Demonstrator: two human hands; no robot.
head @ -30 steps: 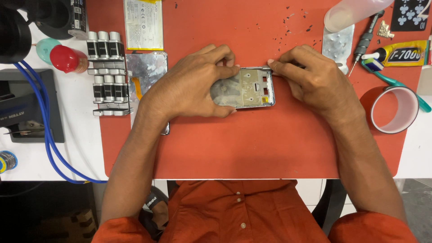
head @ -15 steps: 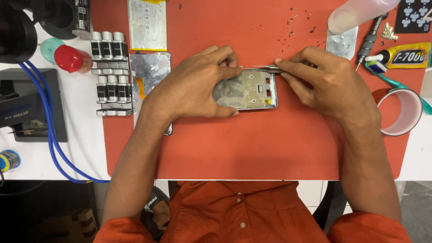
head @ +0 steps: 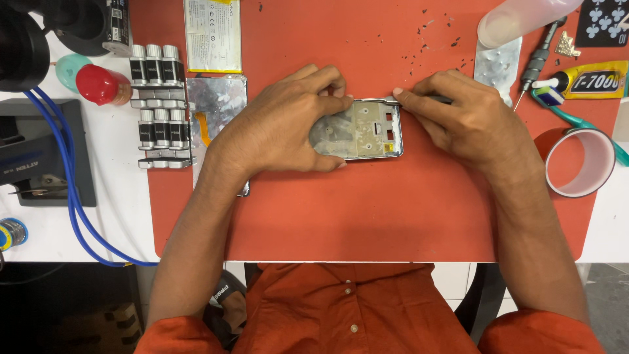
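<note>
You are pinning the phone frame (head: 367, 130) at mid-mat with your left hand (head: 282, 124) curled over its left end. Your right hand (head: 468, 121) is pinching a thin tool (head: 426, 99), working the frame's upper-right corner; its long axis is running left-right.

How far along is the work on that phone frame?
Done: the phone frame lies stripped on the orange mat, with a battery and a foil-backed panel set aside. In hand: the left hand pins the frame while the right hand works a thin tool at its top edge. Left: nothing looks refitted yet.
</note>
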